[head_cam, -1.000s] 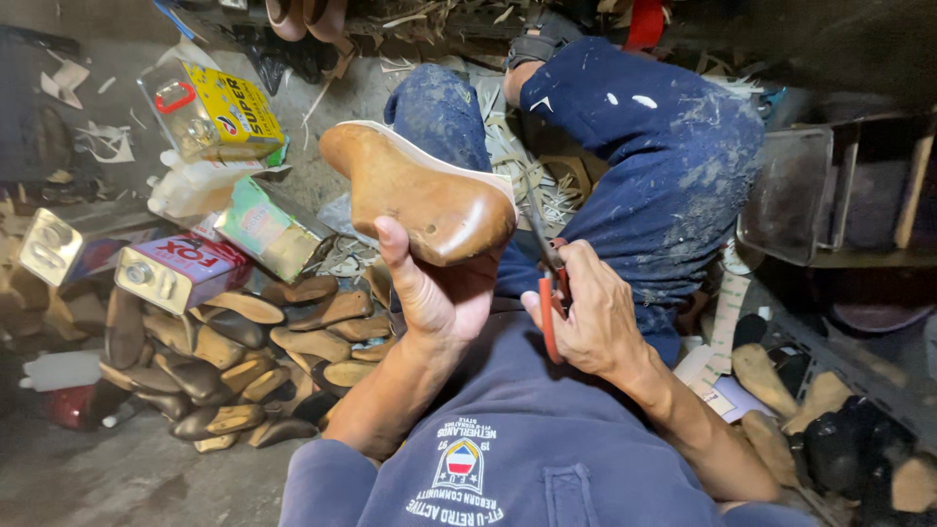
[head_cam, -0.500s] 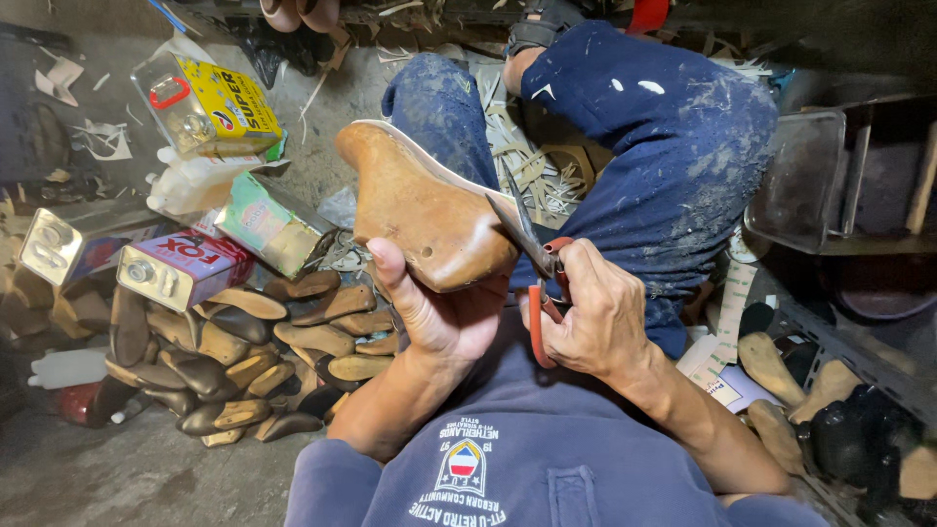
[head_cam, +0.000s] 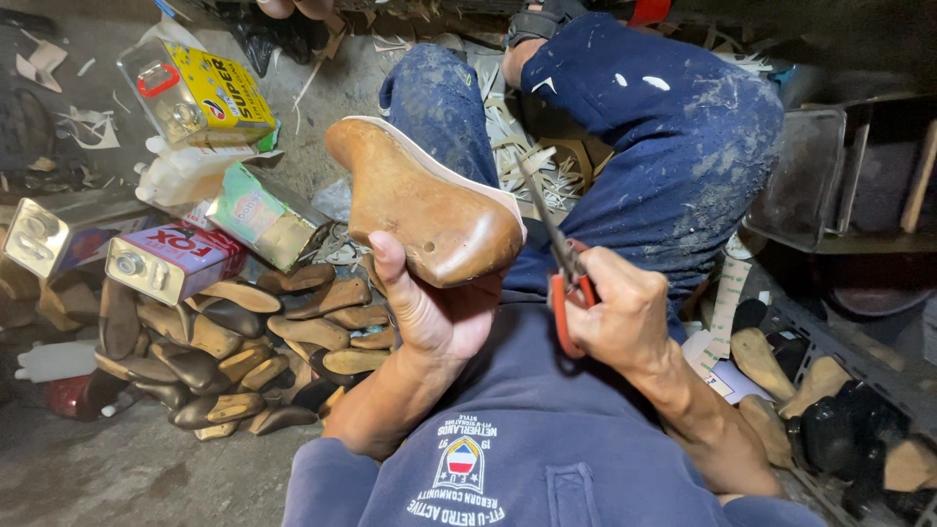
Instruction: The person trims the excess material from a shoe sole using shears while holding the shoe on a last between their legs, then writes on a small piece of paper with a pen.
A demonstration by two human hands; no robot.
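Observation:
My left hand grips a brown wooden shoe last from below, toe end toward me, with a thin white insole along its upper edge. My right hand holds red-handled scissors; the blades point up and away, right beside the white edge near the toe of the last. Both hands are raised above my lap, over my dark blue sweatshirt and stained blue trousers.
A heap of brown wooden lasts lies on the floor at left. Behind the heap stand several glue tins and a white plastic bottle. More lasts and dark shoes sit at right beside metal shelving. Pale offcuts litter the floor between my legs.
The last has tilted and come nearer, its toe now lower toward me. My right hand has brought the scissors in along the white edge of the last.

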